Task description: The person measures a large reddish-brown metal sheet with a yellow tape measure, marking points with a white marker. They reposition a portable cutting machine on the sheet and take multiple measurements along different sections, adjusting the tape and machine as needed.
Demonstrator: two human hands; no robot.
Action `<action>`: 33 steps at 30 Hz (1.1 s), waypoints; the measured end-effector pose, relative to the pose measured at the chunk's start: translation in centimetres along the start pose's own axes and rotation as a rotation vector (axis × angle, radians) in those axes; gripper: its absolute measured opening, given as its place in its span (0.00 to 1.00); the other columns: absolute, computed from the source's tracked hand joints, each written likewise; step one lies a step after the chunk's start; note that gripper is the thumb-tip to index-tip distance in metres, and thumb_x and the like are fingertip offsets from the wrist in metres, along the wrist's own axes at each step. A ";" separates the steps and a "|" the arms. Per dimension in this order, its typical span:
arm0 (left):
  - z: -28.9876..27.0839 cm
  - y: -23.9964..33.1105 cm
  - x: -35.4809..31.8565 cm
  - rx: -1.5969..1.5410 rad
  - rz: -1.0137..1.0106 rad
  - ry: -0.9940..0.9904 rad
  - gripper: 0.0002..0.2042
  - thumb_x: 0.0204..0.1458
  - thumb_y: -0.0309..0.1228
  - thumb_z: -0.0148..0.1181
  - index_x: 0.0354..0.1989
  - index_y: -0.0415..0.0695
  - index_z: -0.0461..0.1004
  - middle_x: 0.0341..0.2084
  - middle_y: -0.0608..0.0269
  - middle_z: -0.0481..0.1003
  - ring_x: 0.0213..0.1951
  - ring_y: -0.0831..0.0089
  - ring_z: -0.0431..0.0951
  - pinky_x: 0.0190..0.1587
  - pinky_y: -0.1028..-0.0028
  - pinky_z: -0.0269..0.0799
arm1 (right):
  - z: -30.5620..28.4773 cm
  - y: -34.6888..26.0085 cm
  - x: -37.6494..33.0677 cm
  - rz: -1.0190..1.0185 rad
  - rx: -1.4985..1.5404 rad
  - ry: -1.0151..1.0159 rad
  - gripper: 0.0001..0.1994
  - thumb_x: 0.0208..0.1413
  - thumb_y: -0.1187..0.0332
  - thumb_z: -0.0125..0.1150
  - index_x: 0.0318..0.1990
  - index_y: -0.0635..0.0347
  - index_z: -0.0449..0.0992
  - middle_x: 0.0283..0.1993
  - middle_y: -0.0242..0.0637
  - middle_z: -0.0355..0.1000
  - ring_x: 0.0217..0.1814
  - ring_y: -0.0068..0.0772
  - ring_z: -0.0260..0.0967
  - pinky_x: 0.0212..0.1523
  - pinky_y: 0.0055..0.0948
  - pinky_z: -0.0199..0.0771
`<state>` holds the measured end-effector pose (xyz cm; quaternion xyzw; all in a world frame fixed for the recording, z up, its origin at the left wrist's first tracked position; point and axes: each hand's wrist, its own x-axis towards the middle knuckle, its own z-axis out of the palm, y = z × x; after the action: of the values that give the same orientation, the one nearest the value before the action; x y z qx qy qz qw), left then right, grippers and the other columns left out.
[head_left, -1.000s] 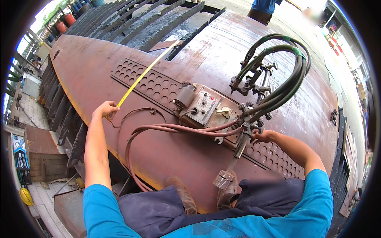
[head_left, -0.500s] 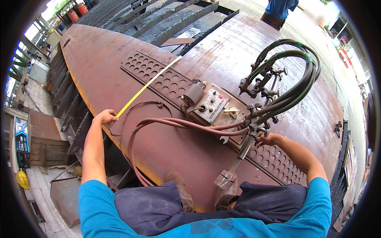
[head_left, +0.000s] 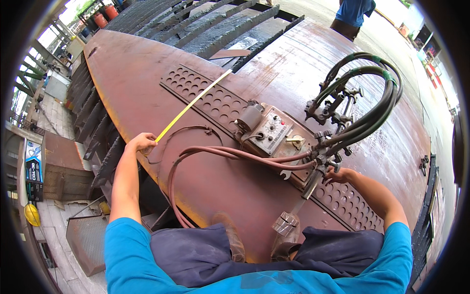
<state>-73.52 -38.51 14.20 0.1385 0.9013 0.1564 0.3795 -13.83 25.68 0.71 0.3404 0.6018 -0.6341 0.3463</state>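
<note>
Left grip (head_left: 143, 142): the fingers pinch the near end of a yellow tape (head_left: 193, 104) above the left part of the plate (head_left: 125, 78). The tape runs obliquely to the far right, across the perforated track (head_left: 210, 100), ending by the plate's far edge near the dark slats (head_left: 230, 35). Right grip (head_left: 338, 175): fingers curled just beside the torch (head_left: 314, 182), to its right; whether they grasp any part of it cannot be told. Machine (head_left: 269, 137): seated on the track, mid-plate, with a panel of knobs. Red hoses (head_left: 172, 188) curve from its right side toward the near left; black hoses (head_left: 388, 98) loop above the plate farther right. A spanner (head_left: 285, 174) shows at the machine's near side. Far right: a person in blue (head_left: 353, 17). Near left: a yellow helmet (head_left: 32, 214).
</note>
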 end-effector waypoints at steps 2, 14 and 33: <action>0.4 0.3 -0.1 -0.010 -0.001 0.002 0.20 0.52 0.32 0.70 0.54 0.40 0.79 0.46 0.58 0.82 0.50 0.67 0.79 0.55 0.66 0.72 | 0.4 -0.6 -0.3 0.020 -0.048 0.014 0.05 0.67 0.70 0.55 0.43 0.61 0.69 0.42 0.37 0.68 0.48 0.38 0.74 0.50 0.48 0.83; 1.3 0.5 0.0 -0.026 0.025 0.024 0.18 0.52 0.31 0.69 0.51 0.41 0.81 0.42 0.60 0.83 0.44 0.70 0.79 0.49 0.67 0.73 | 0.2 -0.6 -0.3 0.005 -0.006 -0.027 0.06 0.67 0.70 0.54 0.46 0.62 0.70 0.44 0.37 0.69 0.52 0.36 0.73 0.51 0.45 0.81; 0.4 1.6 -0.4 -0.178 0.004 0.110 0.17 0.53 0.31 0.70 0.50 0.39 0.81 0.40 0.59 0.83 0.41 0.70 0.81 0.47 0.68 0.75 | 3.2 -4.0 -3.3 -0.018 -0.017 0.093 0.05 0.56 0.72 0.55 0.29 0.60 0.73 0.29 0.31 0.69 0.31 0.27 0.66 0.31 0.31 0.70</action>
<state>-72.74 -37.11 14.82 0.0973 0.9030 0.2438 0.3400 -15.55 22.75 5.79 0.3610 0.6257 -0.6156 0.3150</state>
